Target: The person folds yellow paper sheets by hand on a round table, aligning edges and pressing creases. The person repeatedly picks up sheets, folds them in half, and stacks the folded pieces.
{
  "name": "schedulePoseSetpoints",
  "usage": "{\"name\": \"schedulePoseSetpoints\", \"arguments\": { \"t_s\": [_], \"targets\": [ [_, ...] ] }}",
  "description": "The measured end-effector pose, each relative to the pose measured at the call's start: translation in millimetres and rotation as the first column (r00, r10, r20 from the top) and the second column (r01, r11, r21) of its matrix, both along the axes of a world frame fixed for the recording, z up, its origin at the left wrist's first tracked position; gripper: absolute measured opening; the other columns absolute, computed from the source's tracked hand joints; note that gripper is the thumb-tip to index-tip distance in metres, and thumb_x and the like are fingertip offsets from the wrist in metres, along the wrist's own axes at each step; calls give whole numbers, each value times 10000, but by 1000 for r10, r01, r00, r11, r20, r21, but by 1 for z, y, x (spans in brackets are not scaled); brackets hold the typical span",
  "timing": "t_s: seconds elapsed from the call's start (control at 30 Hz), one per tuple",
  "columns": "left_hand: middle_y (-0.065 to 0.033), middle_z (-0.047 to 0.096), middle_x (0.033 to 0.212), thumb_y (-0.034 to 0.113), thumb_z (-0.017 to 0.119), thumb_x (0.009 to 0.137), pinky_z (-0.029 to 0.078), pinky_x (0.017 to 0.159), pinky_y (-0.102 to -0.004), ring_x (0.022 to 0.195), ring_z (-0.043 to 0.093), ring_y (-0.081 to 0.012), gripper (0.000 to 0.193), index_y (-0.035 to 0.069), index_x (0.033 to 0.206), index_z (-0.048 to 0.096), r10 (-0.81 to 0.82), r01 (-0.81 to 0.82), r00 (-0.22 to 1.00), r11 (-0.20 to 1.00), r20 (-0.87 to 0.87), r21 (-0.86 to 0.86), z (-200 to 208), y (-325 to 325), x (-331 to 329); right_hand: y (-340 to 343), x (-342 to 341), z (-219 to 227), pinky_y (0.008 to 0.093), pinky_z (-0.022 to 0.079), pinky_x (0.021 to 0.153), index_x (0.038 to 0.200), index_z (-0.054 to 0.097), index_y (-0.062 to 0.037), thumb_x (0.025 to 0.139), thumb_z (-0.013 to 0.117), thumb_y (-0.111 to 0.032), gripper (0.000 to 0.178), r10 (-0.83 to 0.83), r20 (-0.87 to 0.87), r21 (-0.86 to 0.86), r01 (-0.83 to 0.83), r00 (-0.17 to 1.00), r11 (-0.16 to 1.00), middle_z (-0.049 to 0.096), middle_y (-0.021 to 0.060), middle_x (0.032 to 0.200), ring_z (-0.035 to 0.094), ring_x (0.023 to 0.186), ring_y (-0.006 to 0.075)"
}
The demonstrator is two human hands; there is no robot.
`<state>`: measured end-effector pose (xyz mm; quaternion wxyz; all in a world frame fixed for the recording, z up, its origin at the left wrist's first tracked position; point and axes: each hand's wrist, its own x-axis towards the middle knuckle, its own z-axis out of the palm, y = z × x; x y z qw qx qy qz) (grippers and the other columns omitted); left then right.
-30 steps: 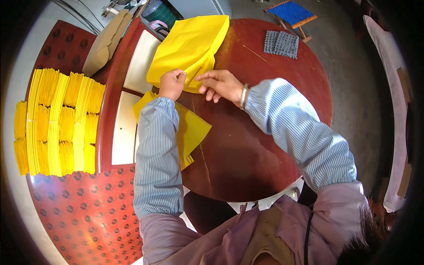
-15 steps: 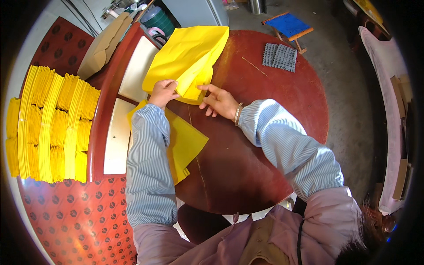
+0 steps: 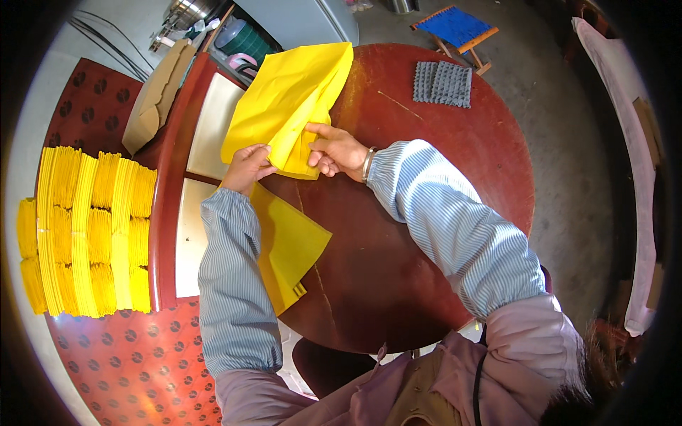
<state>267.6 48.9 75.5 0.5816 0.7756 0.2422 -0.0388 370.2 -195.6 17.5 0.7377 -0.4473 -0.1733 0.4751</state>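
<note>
Since the earlier frame both hands had drawn closer, left hand point(image 3: 247, 167) and right hand point(image 3: 337, 150) each pinching the yellow sheet point(image 3: 291, 106) in a closed grip, apparently to fold it over the tabletop point(image 3: 426, 163).

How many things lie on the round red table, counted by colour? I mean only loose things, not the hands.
Yellow: 2, the yellow sheet held by the left hand and right hand, and the yellow sheet stack under the left forearm.
Grey: 1, the grey ridged mat.
Total: 3.
</note>
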Motion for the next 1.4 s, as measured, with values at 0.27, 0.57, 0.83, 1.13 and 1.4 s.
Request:
{"name": "schedulePoseSetpoints", "arguments": {
  "t_s": [0.27,0.57,0.83,1.13,1.4],
  "targets": [
    [-101,725,1178,264,648,1046,596,969,-355,1065,722,-207,337,-11,1240,667,18,-18,998,1000,52,-2,5,-11,-6,-16,-12,-5,236,521,561,1609,393,-95,1094,510,-139,529,-90,38,-33,91,995,995,715,21,850,608,596,83],
    [-92,722,1151,259,668,1039,611,919,-333,1020,719,-186,349,-45,1209,686,43,-45,995,999,89,21,1,-23,-6,-31,-27,1,235,481,546,1399,645,-76,1101,507,-154,338,-298,306,38,301,904,953,670,9,791,549,571,68],
    [-46,726,996,213,662,1032,625,787,-295,890,700,-125,253,-15,1120,727,64,-94,984,978,164,184,-4,-23,-4,-8,-13,5,281,495,488,1607,421,-69,1110,488,-222,524,-13,335,-167,73,942,983,686,56,746,593,536,118],
    [-32,706,893,183,648,1020,614,692,-265,763,666,-98,239,-38,1066,726,59,-107,978,965,200,240,-2,-20,-2,-11,-19,4,271,478,481,1609,419,-53,1100,509,-176,531,78,678,-293,171,731,941,645,29,699,548,504,113],
    [-154,733,897,187,663,954,566,700,-384,720,697,-229,237,-12,1057,743,-116,-77,961,757,249,648,16,-28,-4,11,23,37,251,533,494,1389,540,29,1108,559,-361,481,-80,135,-172,103,988,980,777,145,1094,652,556,158]
  ]
}}
